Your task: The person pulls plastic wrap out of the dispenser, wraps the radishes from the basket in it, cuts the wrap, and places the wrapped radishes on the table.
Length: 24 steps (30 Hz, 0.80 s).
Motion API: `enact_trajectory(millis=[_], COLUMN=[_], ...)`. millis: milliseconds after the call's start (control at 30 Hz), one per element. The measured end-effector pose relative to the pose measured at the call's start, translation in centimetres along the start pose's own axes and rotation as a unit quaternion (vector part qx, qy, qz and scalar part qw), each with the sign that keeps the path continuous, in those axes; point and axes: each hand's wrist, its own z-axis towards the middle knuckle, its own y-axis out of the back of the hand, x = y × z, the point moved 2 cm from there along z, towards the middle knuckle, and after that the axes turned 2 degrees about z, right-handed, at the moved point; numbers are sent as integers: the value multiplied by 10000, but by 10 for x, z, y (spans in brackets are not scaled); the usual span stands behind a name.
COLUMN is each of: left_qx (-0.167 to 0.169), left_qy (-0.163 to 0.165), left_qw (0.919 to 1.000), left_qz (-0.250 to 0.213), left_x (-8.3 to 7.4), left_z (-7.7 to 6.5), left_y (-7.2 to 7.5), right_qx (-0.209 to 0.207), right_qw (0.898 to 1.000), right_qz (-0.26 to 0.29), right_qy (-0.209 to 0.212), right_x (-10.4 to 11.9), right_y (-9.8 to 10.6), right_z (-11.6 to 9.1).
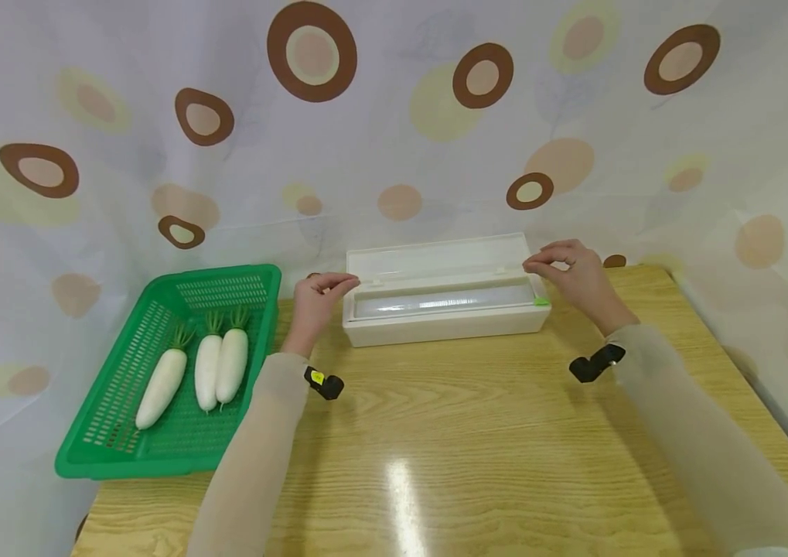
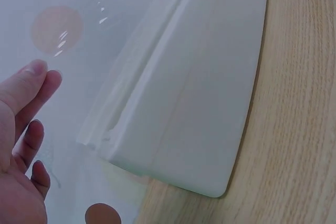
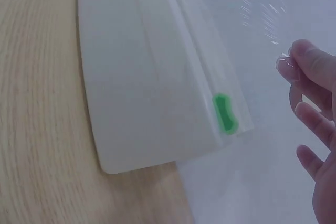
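Observation:
A white cling film dispenser [image 1: 445,330] lies on the table with its lid [image 1: 438,255] raised. A shiny roll of film [image 1: 445,300] shows through its opening. At the dispenser's left end my left hand [image 1: 313,305] pinches an edge of clear cling film [image 2: 102,14] between thumb and forefinger, the other fingers loosely bent. My right hand [image 1: 580,282] pinches the film at the right end, where bright creases run toward its fingertips [image 3: 287,66]. Near that end sits a green slide cutter [image 3: 225,114]. The sheet itself hardly shows in the head view.
On the left stands a green plastic basket [image 1: 271,309] holding three white radishes [image 1: 162,387] with trimmed green tops. A patterned curtain [image 1: 394,139] hangs right behind the dispenser. The wooden table [image 1: 470,433] reaches toward me from its front.

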Motion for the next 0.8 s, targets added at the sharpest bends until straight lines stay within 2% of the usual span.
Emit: enact_trajectory(millis=[267, 600, 800], left_qx=[145, 88, 132], left_qy=[64, -61, -184], left_qw=[9996, 9999, 9996], left_qz=[-236, 84, -147], left_x=[-14, -37, -52], left_z=[6, 8, 8], left_y=[7, 20, 28], right_qx=[-212, -450, -656], right_qw=[9995, 9986, 9972], right_qz=[-179, -174, -59], right_qy=[135, 233, 363], right_x=[18, 38, 54], right_y=[9, 22, 29], right_z=[5, 10, 7])
